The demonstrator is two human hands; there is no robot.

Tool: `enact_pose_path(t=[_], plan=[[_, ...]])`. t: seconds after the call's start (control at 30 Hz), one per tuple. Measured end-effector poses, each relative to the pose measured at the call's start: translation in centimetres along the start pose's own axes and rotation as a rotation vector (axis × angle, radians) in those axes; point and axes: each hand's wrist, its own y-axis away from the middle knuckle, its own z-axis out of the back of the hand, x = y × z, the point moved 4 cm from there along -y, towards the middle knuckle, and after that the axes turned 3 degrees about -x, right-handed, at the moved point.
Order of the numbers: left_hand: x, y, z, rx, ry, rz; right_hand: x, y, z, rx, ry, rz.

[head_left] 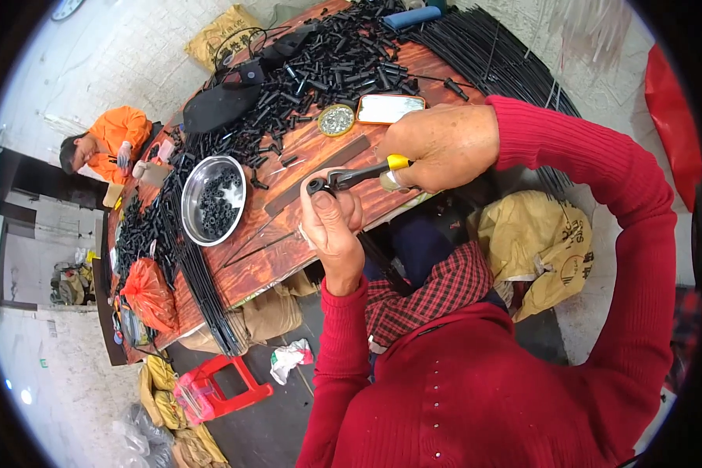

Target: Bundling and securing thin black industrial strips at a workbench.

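Observation:
My left hand (331,222) grips a small black tube fitting on the end of a thin black rod (382,261) that runs down toward my lap. My right hand (444,144) is closed around a screwdriver (359,175) with a black shaft and yellow band; its tip meets the fitting at my left thumb. Both hands hover over the near edge of the wooden table (288,234). Both sleeves are red.
A steel bowl (213,200) of black fittings, a small tin of screws (336,119), a phone (390,108), a dark flat bar (317,175) and a heap of black tube parts (327,62) lie on the table. Long black rods (203,288) lie alongside. A person in orange (109,140) sits at the far end. A red stool (222,386) stands on the floor.

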Motion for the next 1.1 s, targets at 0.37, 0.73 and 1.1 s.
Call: enact_pose_path(t=[0.37, 0.73, 1.1], plan=[[0.7, -0.8, 1.4, 0.008, 0.055, 0.056, -0.2, -1.1, -1.6, 0.076, -0.393, -0.072], [4.2, 0.2, 6.9, -0.196, 0.229, 0.222, -11.6, -6.5, -9.2, -0.398, 0.181, -0.096], [13.3, 9.5, 6.1, -0.154, -0.093, 0.447, -12.1, -7.3, -12.1, -0.744, 0.386, -0.003]])
